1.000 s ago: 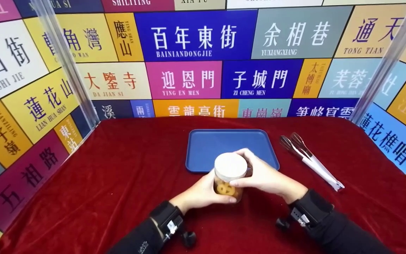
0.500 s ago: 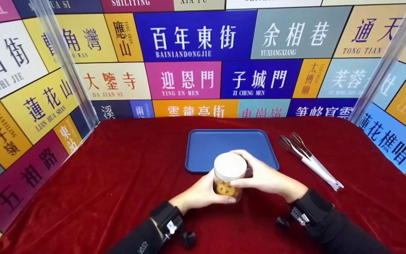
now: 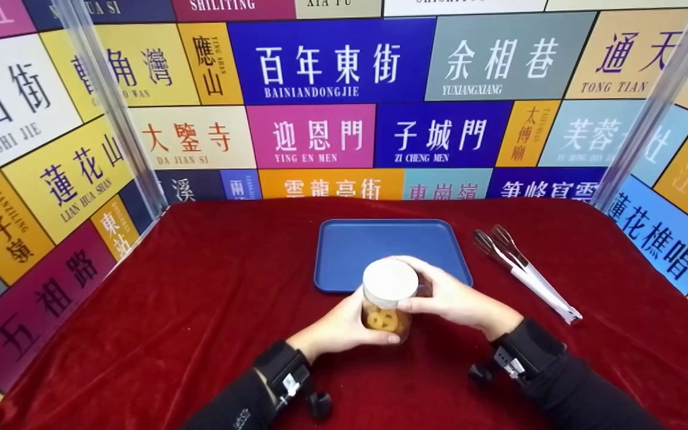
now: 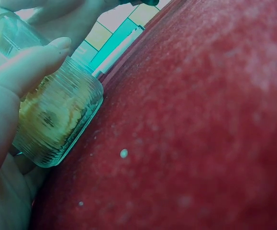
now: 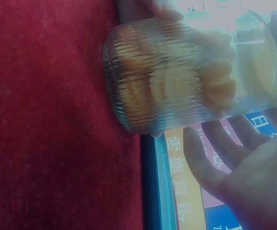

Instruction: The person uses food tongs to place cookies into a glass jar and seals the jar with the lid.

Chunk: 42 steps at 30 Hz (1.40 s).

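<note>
A clear ribbed jar (image 3: pixel 384 322) with a pale round lid (image 3: pixel 390 280) stands nearly upright before me. Yellow-brown cookies (image 5: pixel 217 88) show through its wall. My left hand (image 3: pixel 337 324) grips the jar's body, thumb across the near side. Around the lid's right side curls my right hand (image 3: pixel 457 300), thumb at the front of the rim and fingers behind. The lid sits on the jar's mouth. Close to the red cloth (image 4: pixel 186 143) lies the jar's base; I cannot tell whether it touches. The far fingers are partly hidden behind the jar.
Behind the jar lies a blue tray (image 3: pixel 380 236), its near edge partly covered by the jar and right hand. To the right, tongs (image 3: pixel 544 291) with white handles lie on the cloth. Sign-printed panels (image 3: pixel 326 60) stand around the back and sides.
My right thumb has shifted slightly rightward along the lid's front rim, and that hand has turned a little. The left hand and jar stay in place.
</note>
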Tool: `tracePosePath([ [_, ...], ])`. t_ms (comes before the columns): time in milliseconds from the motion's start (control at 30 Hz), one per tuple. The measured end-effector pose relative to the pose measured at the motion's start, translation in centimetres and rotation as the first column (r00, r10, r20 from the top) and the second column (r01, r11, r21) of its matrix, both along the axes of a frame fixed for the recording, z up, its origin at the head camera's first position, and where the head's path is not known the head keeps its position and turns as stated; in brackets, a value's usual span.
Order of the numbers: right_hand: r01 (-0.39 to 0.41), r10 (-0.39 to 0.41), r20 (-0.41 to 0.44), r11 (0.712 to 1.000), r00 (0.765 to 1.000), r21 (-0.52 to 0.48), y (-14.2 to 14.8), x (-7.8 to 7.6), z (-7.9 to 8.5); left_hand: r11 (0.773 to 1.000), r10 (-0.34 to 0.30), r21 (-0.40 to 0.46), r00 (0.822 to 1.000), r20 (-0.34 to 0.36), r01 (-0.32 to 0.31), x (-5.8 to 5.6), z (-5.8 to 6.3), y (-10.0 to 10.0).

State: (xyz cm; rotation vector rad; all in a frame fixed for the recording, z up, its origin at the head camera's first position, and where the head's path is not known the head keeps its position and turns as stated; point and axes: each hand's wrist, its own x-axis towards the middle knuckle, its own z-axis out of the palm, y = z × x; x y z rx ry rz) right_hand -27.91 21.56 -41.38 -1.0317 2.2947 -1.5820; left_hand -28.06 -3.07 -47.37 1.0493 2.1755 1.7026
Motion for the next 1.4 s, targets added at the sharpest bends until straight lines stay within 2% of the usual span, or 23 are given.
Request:
tracePosePath([
  [333,0.065,-0.062,-0.087,0.998,0.994,0.024,-0.5,0.2,0.2,1.0,0.016,-0.013,1.0,-0.012,-0.016,0.2,0.2,-0.1],
  [500,0.138,-0.135,-0.137,0.99,0.981,0.015,-1.2,0.5,0.1,1.0,0.007,-0.001,1.0,-0.025,-0.007,0.1,0.2,-0.1],
  [567,0.185,-0.181,-0.168,0.983,0.969,0.009,-1.6,0.7,0.0,1.0,0.0,0.003,0.999,-0.033,0.0,0.1,0.2,-0.2],
  [767,0.345,-0.331,-0.256,0.938,0.908,0.011,-2.5,1.1,-0.3,1.0,-0.015,0.02,0.998,-0.057,0.016,0.1,0.4,-0.2],
  [967,0.441,-0.414,-0.313,0.897,0.855,0.019,-2.9,1.5,-0.1,1.0,0.005,0.022,0.997,-0.075,-0.004,0.3,0.6,-0.1],
  [1100,0.476,-0.445,-0.327,0.879,0.834,0.017,-3.1,1.7,0.0,0.999,0.012,0.032,0.995,-0.094,-0.009,0.3,0.6,0.2],
  [1233,0.475,-0.44,-0.326,0.879,0.837,0.033,-3.1,1.8,0.0,0.999,0.026,0.022,0.993,-0.111,-0.024,0.4,0.4,0.3],
  [1400,0.43,-0.399,-0.287,0.901,0.871,0.051,-2.8,1.7,0.1,0.995,0.097,-0.024,0.99,-0.098,-0.1,0.7,0.5,0.4],
])
